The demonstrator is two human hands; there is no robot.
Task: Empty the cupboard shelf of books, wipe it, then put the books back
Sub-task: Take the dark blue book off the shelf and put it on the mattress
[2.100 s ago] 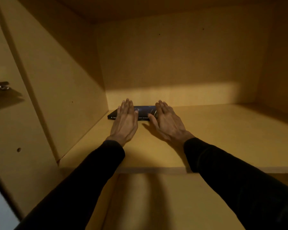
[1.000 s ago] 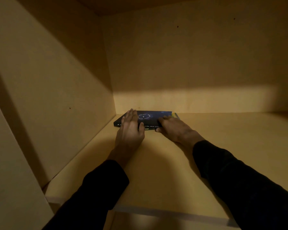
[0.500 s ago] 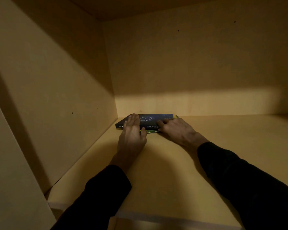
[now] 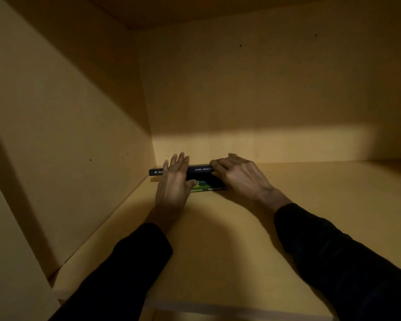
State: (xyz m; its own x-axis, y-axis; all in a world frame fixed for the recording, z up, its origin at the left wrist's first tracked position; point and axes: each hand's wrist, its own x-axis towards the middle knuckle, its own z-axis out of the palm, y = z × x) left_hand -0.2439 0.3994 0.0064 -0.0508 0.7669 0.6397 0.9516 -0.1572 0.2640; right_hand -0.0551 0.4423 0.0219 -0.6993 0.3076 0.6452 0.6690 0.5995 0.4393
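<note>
Head view shows your left hand [image 4: 171,181] flat on the dark book [image 4: 198,169], thumb beneath, and your right hand [image 4: 240,176] curled over its other end, tilting it off the green book [image 4: 205,188] on the shelf [image 4: 218,239]; judging by this, lift it clear next.

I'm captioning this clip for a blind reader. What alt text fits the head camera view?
Two hands in black sleeves lift a dark book off a green book at the back left of a wooden cupboard shelf. The left hand and right hand hold the dark book's front edge.
</note>
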